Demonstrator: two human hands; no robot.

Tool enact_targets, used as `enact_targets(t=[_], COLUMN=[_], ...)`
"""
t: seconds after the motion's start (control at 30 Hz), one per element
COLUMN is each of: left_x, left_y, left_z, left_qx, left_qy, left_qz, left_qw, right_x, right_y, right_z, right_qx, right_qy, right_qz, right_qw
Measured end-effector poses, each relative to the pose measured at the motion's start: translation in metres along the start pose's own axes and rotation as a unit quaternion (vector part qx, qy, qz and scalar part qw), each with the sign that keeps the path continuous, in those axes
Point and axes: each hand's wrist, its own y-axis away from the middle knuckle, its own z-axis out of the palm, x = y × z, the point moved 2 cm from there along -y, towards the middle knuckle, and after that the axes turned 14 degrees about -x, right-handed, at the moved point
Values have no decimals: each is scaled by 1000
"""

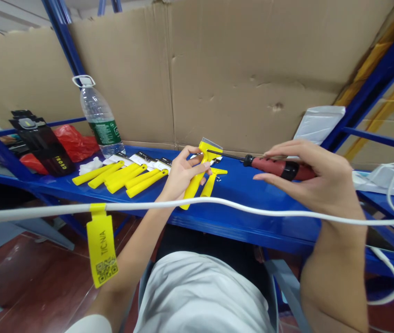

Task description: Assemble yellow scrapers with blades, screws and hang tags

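We count two hands: one left hand [179, 175] and one right hand [317, 173]. There is one red screwdriver [268, 165], one upright yellow scraper [192, 192] and one T-shaped yellow piece [209, 186]. We make out at least five yellow handles [147, 183] in a row, overlapping too much for an exact count. We also find two bottles, one clear bottle [96, 108] and one black bottle [46, 145], and one yellow tag [100, 245].

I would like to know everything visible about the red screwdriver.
The screwdriver has a dull red handle with a black collar and band, and a thin, dark, metal-looking shaft. The right hand holds it nearly sideways above the blue table, partly hiding the handle. Its tip is at the head of the yellow scraper in the left hand; actual contact is unclear.
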Motion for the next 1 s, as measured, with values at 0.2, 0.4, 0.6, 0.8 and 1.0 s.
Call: enact_targets(t=[0.2,0.4,0.6,0.8,1.0], left_x=[0,1,0,0,-1], left_y=[0,0,0,0,-1], left_z=[-1,0,0,0,-1], left_qx=[5,7,6,3,3], left_qy=[-1,1,-2,-1,-8], left_qz=[3,4,1,0,2], left_qw=[1000,1000,1000,1000,1000], right_x=[-4,-4,-2,-7,-2], right_y=[-1,3,1,0,1], right_z=[2,-2,0,0,0], right_qx=[3,10,2,14,42], right_qy=[-29,45,-34,5,53], right_qz=[-22,22,2,-30,-15], right_qw=[999,999,999,999,998])
